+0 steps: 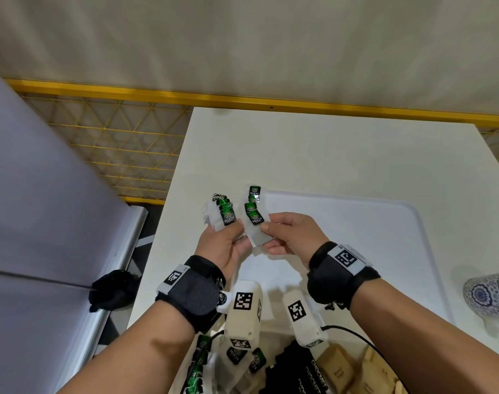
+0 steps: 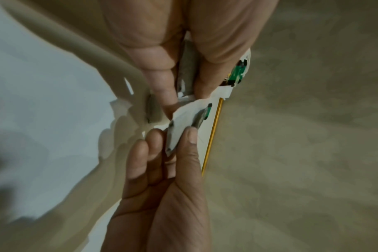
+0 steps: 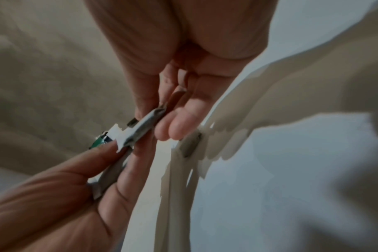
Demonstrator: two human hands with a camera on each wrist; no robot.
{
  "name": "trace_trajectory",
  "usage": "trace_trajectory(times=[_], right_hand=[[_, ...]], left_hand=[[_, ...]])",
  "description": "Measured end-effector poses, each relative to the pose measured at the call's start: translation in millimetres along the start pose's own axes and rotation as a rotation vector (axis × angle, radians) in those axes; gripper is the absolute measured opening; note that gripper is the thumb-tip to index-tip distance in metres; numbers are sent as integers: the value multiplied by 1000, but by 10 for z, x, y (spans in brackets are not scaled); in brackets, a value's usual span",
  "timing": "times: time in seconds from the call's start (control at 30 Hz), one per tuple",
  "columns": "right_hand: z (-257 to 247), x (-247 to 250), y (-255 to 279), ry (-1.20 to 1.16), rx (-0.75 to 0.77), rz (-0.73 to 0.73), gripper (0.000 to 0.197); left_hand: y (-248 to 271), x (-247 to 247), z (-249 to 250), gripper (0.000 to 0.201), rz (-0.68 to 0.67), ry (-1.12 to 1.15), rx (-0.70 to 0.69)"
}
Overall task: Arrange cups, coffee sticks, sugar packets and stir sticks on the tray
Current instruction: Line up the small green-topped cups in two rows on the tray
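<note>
A yellow wire rack (image 1: 114,143) stands left of the white desk (image 1: 313,155); a black glove (image 1: 112,290) lies by the desk's left edge.

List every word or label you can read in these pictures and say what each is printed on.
"GREEN TEA": tag of the tea bags in the left hand, e.g..
"GREEN TEA": tags of the bags in the right hand, e.g..
"CHOCO...": dark packets, rest blurred.
Square coded markers on wristbands: no words.
</note>
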State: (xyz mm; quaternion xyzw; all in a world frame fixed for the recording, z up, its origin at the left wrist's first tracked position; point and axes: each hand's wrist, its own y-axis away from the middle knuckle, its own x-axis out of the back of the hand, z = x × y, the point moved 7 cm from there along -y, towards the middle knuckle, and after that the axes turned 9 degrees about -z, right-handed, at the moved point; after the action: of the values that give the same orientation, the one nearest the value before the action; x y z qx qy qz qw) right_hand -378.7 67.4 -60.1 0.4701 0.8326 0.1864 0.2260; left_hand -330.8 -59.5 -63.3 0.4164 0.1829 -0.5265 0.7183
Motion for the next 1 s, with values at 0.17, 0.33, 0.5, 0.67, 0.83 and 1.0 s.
trace_trajectory(times=[0.17, 0.33, 0.5, 0.67, 0.83, 1.0], right_hand=[[10, 48, -4, -1, 7, 57, 4], [30, 99, -11, 15, 7, 85, 15], [5, 27, 27, 19, 23, 27, 19], [0, -19, 36, 35, 28, -5, 24], [-76, -33, 46, 84, 82, -25, 19], [-92, 24, 47, 70, 110, 47, 19]], left_hand=[[14, 31, -16, 32, 6, -7, 4], [17, 20, -20, 30, -13, 13, 18], [5, 9, -60, 34, -26, -5, 37], [-6, 28, -68, 36, 6, -22, 47], [-12, 92, -73, 39, 40, -16, 64], [-34, 148, -95, 41, 72, -57, 90]])
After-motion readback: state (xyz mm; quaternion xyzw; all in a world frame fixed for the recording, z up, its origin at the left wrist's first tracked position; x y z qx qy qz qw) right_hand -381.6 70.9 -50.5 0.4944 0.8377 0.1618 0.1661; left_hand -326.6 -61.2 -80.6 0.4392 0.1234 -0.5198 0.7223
